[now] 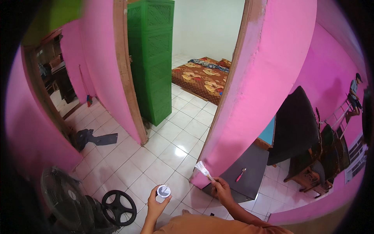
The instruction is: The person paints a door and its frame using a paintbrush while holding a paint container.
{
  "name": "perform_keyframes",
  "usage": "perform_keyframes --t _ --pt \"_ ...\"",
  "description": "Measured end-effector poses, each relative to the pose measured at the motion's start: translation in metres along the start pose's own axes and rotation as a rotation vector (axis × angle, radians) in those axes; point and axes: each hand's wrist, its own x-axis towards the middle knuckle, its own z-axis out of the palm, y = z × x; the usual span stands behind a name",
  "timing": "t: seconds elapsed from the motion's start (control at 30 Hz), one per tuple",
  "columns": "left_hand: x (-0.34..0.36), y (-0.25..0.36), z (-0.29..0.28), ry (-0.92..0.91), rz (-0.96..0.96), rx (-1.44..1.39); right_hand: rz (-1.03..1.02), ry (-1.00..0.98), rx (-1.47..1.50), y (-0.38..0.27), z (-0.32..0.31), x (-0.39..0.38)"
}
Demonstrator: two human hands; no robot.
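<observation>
In the head view, the left hand (156, 206) holds a small white round tub (164, 191), with the thumb on one side and the fingers on the other. Grey shows inside the tub's round top, but it is too small to tell what it is. The tub is up above the white tile floor (141, 161), in front of the person's orange-brown clothes (210, 225).

The right hand (222, 192) grips a paint brush with white bristles (202, 169) by its thin handle. The brush points up and to the left, by the low end of the bright pink wall (249, 113), next to the doorway. I cannot tell if the bristles touch the wall. Just past this hand is a dark grey box with a flat top (230, 180). A small tool with a red handle (240, 175) lies on it.

To the left of the tub, a black wheel with spokes (119, 208) is beside a big dark fan with a wire cage (64, 195). A grey cloth (104, 139) lies on the floor farther up. Through the doorway stand a tall green cupboard (152, 66) and a brown flowered mattress (200, 80). Far to the right, another person (353, 95) is up on a ladder (336, 116).
</observation>
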Motion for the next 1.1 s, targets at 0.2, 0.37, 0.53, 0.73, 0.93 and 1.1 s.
perform_keyframes --t 0.2,0.37,0.53,0.73,0.93,1.1 --pt "0.057 -0.018 0.002 -0.236 0.043 -0.044 -0.082 0.201 0.094 -0.004 0.014 -0.006" --pt "0.107 -0.018 -0.012 -0.421 0.086 -0.036 -0.167 0.363 0.145 0.000 0.045 -0.017" --pt "0.152 -0.025 -0.030 -0.533 0.147 -0.021 -0.230 0.454 0.157 -0.011 0.090 -0.018" --pt "0.186 -0.048 -0.046 -0.602 0.192 -0.067 -0.306 0.482 0.189 -0.006 0.128 -0.013" --pt "0.198 -0.052 -0.059 -0.609 0.167 -0.113 -0.225 0.377 0.227 -0.024 0.165 -0.023" --pt "0.204 -0.060 -0.067 -0.594 0.162 -0.081 -0.202 0.017 0.246 -0.065 0.198 -0.052"
